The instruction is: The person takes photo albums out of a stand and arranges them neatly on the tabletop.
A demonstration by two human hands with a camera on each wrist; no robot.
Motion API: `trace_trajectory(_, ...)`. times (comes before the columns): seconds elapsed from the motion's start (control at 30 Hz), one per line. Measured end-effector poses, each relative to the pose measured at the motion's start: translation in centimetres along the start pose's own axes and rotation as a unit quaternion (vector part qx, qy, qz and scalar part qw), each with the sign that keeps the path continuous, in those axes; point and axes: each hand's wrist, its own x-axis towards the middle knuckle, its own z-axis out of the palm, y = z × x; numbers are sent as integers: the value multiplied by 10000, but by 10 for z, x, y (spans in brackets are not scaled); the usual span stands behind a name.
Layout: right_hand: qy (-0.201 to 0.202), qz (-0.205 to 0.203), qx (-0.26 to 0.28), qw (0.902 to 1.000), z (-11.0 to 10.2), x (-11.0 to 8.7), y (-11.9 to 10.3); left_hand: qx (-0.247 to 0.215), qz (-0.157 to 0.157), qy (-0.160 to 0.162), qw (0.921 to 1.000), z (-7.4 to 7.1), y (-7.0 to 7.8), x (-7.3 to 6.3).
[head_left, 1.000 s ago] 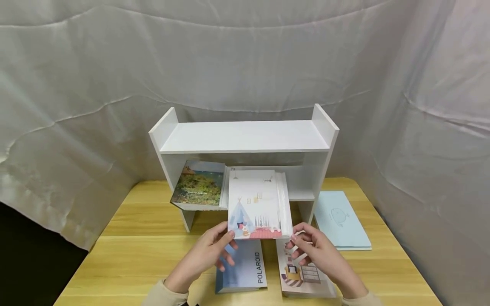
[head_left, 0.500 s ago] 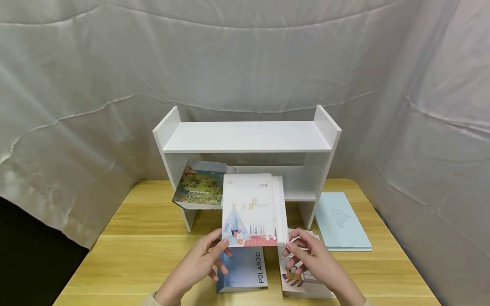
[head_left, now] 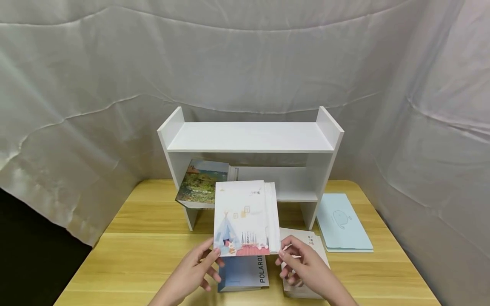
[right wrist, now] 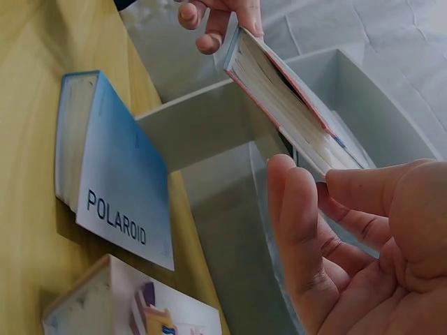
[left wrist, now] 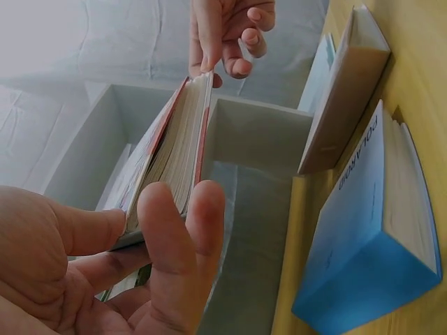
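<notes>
A white photo album [head_left: 245, 216] with a blue tent picture is held in the air before the shelf. My left hand [head_left: 193, 270] pinches its near left corner between thumb and fingers. At the near right corner, my right hand [head_left: 308, 270] pinches the album too. Both wrist views show the thick page block [left wrist: 181, 150], with the front cover slightly lifted from the pages. Beneath the album, a blue POLAROID album [head_left: 243, 274] lies on the table, partly covered from sight. Another pale illustrated album [head_left: 321, 250] lies below my right hand.
A white two-tier shelf [head_left: 250, 136] stands at the back of the wooden table [head_left: 126, 255]. On its lower board, a landscape-covered photo album [head_left: 199, 182] leans at the left, jutting forward. A light blue book with a whale drawing [head_left: 344, 221] lies right of the shelf.
Both hands have drawn the white album back from the shelf, toward me and somewhat left. More of the lower board shows, and the POLAROID album is more covered. The head view has shifted slightly.
</notes>
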Motion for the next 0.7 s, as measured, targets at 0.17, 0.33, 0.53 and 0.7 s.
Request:
trace_trajectory(0.17,-123,-49,-40,9999,8,-1,3,59,-35,17,10000,-5,-5,-9)
trace_trajectory(0.33,-186,-62,-196,9996,17,-4,4,105,35,-96,9999,-9,-9,-18)
trace_trajectory(0.53,-377,-55,-328,9987,29,-6,6,-63,-139,-201,9997,-17,-17,-30)
trace_trajectory(0.7,-562,-53,-280,9980,39,-7,11,58,-63,-121,9999,-21,-27,-39)
